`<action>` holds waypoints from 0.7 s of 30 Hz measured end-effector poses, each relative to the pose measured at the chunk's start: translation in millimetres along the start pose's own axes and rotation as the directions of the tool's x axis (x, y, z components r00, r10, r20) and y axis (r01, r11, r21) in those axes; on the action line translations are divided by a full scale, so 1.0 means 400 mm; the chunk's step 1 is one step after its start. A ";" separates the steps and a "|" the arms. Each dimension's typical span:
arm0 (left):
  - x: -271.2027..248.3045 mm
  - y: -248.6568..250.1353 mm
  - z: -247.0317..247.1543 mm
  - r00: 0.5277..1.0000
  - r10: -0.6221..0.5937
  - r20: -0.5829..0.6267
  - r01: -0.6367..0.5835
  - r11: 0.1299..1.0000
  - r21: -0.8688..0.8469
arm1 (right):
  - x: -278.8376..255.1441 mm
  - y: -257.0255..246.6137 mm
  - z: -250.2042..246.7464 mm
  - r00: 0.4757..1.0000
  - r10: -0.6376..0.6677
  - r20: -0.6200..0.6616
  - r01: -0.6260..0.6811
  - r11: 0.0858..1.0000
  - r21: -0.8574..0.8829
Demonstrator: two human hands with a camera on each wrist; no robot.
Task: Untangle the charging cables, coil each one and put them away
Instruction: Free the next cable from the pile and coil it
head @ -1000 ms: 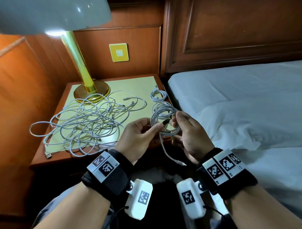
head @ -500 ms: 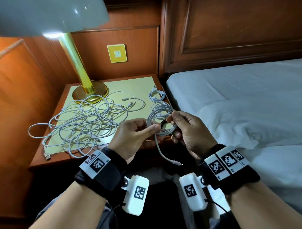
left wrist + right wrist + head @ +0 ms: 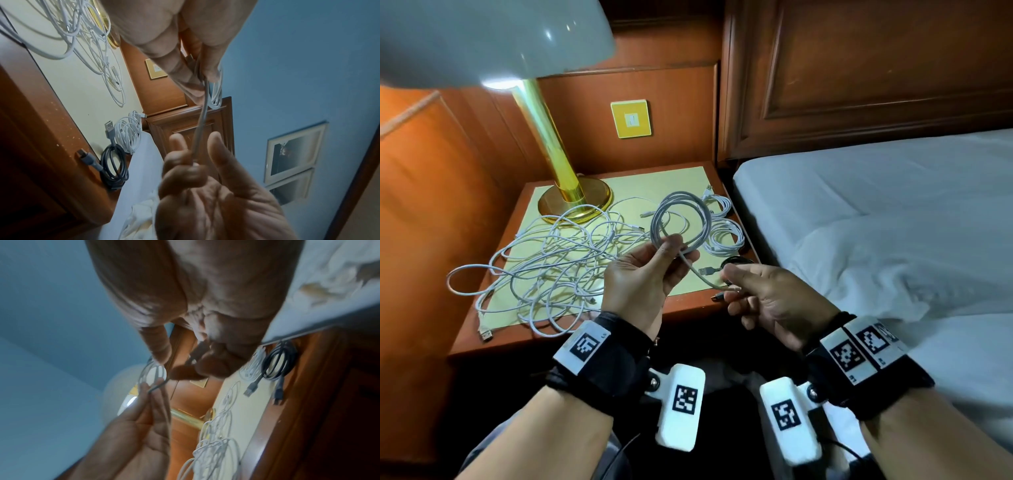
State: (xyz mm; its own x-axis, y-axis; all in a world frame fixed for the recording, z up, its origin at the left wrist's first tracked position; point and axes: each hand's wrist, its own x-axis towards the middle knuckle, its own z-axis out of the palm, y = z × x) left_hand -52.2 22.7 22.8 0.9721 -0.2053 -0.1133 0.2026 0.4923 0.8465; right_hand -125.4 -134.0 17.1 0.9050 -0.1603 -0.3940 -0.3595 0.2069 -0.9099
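My left hand (image 3: 675,245) pinches a coiled grey-white cable (image 3: 681,219) between thumb and fingers and holds it upright above the nightstand (image 3: 688,306). The cable's loose tail (image 3: 698,274) runs down to my right hand (image 3: 729,286), which pinches its end. The left wrist view shows the tail (image 3: 200,123) stretched between left fingers (image 3: 185,71) and the right hand (image 3: 195,162). A tangle of white cables (image 3: 551,260) covers the nightstand's left half. Two coiled white cables (image 3: 724,236) and a dark coiled cable (image 3: 736,262) lie by its right edge.
A brass lamp (image 3: 571,202) stands at the nightstand's back left, its shade overhead. A yellow mat (image 3: 671,181) covers the top. The bed (image 3: 893,222) with white sheets adjoins on the right. Wood panelling and a wall switch (image 3: 631,119) stand behind.
My hands have drawn apart. The right hand left the coil and now pinches the tail's end; the left hand has lifted the coil up over the nightstand.
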 end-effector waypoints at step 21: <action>-0.034 -0.006 0.021 0.938 -0.228 0.262 0.165 0.956 0.243 | 0.000 -0.008 -0.017 0.977 -0.170 -0.126 0.193 0.958 0.210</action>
State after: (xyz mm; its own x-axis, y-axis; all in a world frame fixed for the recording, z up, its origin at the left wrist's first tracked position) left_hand -67.0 17.4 26.7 0.8342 -0.5268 -0.1631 0.3252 0.2311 0.9170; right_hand -125.6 -141.1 19.1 0.9168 -0.3135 -0.2472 -0.1218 0.3700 -0.9210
